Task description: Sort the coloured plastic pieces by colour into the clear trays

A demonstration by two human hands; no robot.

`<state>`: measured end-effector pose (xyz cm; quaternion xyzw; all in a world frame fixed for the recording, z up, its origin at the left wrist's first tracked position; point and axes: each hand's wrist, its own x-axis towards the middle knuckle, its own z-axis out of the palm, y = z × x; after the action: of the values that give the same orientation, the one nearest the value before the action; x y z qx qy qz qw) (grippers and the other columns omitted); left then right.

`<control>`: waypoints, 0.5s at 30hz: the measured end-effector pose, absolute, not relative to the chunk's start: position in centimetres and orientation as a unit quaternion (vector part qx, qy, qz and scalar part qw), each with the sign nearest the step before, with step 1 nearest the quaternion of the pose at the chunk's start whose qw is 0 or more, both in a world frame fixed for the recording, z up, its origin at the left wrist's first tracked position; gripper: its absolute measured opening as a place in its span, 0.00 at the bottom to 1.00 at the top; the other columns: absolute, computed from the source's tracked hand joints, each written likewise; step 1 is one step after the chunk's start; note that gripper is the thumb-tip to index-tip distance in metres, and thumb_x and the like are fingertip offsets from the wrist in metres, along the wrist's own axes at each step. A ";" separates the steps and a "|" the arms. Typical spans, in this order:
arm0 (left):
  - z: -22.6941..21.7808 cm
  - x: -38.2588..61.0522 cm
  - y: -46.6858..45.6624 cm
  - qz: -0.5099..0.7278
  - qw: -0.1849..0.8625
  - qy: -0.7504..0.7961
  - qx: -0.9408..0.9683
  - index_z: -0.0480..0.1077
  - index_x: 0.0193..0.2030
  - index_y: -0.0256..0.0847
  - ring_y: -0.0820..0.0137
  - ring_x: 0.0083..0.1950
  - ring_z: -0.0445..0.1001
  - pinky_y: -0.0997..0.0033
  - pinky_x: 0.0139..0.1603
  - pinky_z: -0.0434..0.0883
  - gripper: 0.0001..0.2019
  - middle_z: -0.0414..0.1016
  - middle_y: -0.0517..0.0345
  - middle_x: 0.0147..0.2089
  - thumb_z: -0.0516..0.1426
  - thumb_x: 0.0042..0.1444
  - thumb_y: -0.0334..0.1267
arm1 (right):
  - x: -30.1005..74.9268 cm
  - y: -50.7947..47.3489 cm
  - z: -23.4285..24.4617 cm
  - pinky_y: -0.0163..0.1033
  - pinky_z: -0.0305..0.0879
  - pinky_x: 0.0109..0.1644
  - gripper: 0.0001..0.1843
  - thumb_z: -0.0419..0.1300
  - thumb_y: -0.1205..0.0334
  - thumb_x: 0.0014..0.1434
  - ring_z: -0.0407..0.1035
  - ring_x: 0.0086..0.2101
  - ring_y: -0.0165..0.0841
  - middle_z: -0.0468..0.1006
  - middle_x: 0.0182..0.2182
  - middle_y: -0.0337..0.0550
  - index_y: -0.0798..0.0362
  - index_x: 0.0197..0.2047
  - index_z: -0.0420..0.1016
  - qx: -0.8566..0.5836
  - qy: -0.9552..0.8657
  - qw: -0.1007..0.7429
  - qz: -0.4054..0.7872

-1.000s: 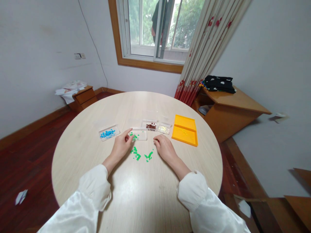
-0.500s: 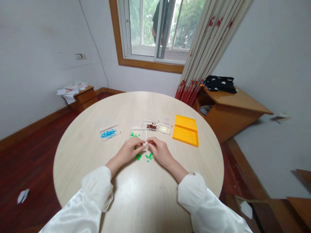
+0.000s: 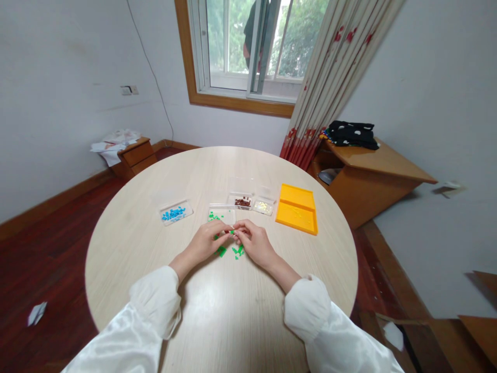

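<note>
Over the middle of the round table, my left hand [image 3: 207, 240] and my right hand [image 3: 254, 242] meet at the fingertips. Both are closed in a pinch around a small green toy brick [image 3: 232, 232], mostly covered by the fingers. Loose green bricks [image 3: 238, 252] lie just below my right hand, and a larger green piece [image 3: 221, 252] sits under the left fingers. Right behind my hands is a clear plastic box [image 3: 222, 207] with more green bricks in it, its near part hidden.
Blue bricks fill a clear box [image 3: 175, 213] on the left. Behind my right hand stand clear boxes of brown bricks [image 3: 243, 202] and pale yellow bricks [image 3: 263, 206]. An open yellow case [image 3: 296, 229] lies to the right on the pale round table [image 3: 233, 321].
The fingertips of both hands have come together, and a green brick now shows between them. My forearms and the boxes have stayed in place.
</note>
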<state>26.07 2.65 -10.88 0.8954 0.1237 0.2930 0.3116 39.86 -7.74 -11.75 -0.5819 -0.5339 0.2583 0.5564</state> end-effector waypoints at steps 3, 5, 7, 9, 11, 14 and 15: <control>-10.9 26.1 2.6 0.293 0.302 0.128 0.898 0.74 0.38 0.39 0.71 0.34 0.70 0.72 0.38 0.66 0.08 0.75 0.55 0.31 0.55 0.56 0.37 | 39.8 -7.8 -11.8 0.32 0.70 0.31 0.06 0.53 0.65 0.57 0.72 0.28 0.27 0.75 0.28 0.38 0.52 0.38 0.69 -0.587 -0.536 0.550 0.256; -11.0 26.0 2.6 0.295 0.297 0.129 0.899 0.74 0.38 0.39 0.71 0.33 0.70 0.72 0.37 0.66 0.08 0.74 0.55 0.30 0.55 0.56 0.37 | 39.8 -7.9 -11.8 0.32 0.70 0.32 0.07 0.52 0.65 0.58 0.72 0.28 0.27 0.75 0.29 0.39 0.52 0.38 0.69 -0.590 -0.546 0.542 0.247; -11.1 26.0 2.6 0.301 0.294 0.131 0.897 0.74 0.38 0.38 0.72 0.32 0.69 0.73 0.36 0.65 0.08 0.74 0.56 0.30 0.55 0.56 0.37 | 39.7 -7.9 -11.7 0.33 0.70 0.34 0.08 0.51 0.65 0.58 0.73 0.30 0.28 0.76 0.30 0.40 0.53 0.39 0.70 -0.593 -0.563 0.529 0.227; -11.2 25.9 2.8 0.312 0.292 0.143 0.893 0.74 0.37 0.38 0.73 0.31 0.69 0.74 0.34 0.65 0.08 0.74 0.56 0.30 0.54 0.56 0.36 | 39.9 -8.0 -11.6 0.34 0.70 0.36 0.09 0.51 0.66 0.59 0.73 0.31 0.28 0.77 0.31 0.41 0.53 0.40 0.70 -0.602 -0.579 0.514 0.196; -11.2 25.8 3.1 0.329 0.288 0.171 0.883 0.73 0.36 0.38 0.73 0.30 0.68 0.74 0.33 0.65 0.07 0.74 0.57 0.30 0.54 0.55 0.36 | 40.2 -8.0 -11.5 0.35 0.69 0.38 0.09 0.51 0.66 0.59 0.73 0.32 0.29 0.77 0.32 0.42 0.54 0.41 0.71 -0.621 -0.587 0.497 0.153; -11.5 25.7 4.1 0.356 0.274 0.233 0.862 0.72 0.35 0.38 0.73 0.28 0.66 0.74 0.31 0.64 0.07 0.74 0.57 0.30 0.54 0.55 0.37 | 41.3 -7.9 -11.3 0.37 0.68 0.39 0.10 0.51 0.68 0.58 0.72 0.32 0.31 0.78 0.31 0.44 0.55 0.39 0.72 -0.659 -0.583 0.468 0.084; -11.6 25.6 4.4 0.365 0.268 0.258 0.854 0.72 0.34 0.37 0.73 0.28 0.66 0.74 0.31 0.64 0.07 0.74 0.57 0.30 0.55 0.55 0.37 | 41.8 -7.8 -11.2 0.37 0.67 0.39 0.09 0.51 0.69 0.57 0.72 0.32 0.32 0.77 0.31 0.45 0.55 0.37 0.72 -0.672 -0.578 0.458 0.063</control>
<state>25.63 4.43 -11.59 0.8537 0.2580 0.3646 0.2678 41.80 -7.83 -11.17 -0.6724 -0.5779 0.0630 0.4582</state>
